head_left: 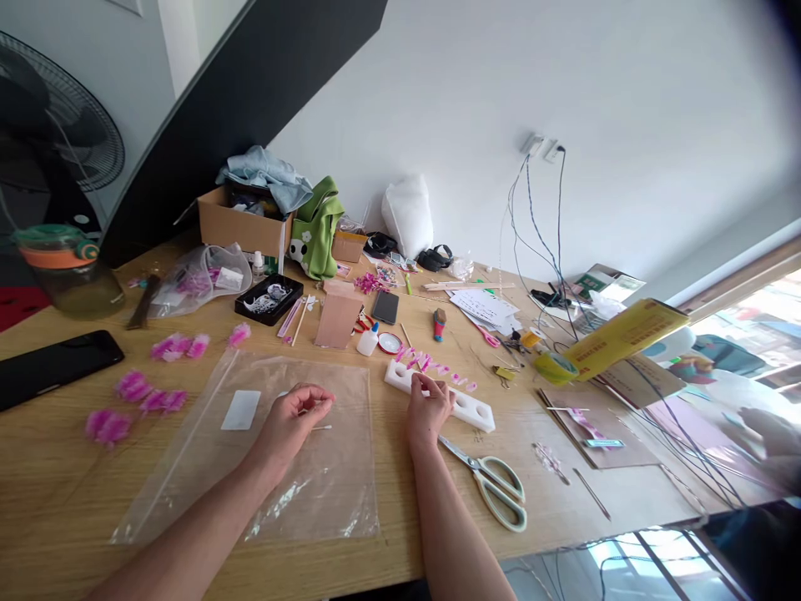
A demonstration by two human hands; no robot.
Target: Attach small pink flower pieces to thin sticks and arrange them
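My left hand (294, 417) rests on a clear plastic sheet (250, 451) and pinches a thin white stick (322, 427) between its fingertips. My right hand (427, 411) lies against a white foam block with round holes (466, 407); its fingertips are closed at the block's left end beside small pink petal pieces (425, 363). What they pinch is too small to tell. A white label (241, 410) lies under the sheet, left of my left hand.
Pale-handled scissors (494, 480) lie just right of my right forearm. Pink tufts (134, 392) and a black phone (53, 367) sit at left. A glue bottle (368, 340), cardboard box (241, 221), yellow tape roll (554, 367) and cables (682, 426) crowd the back and right.
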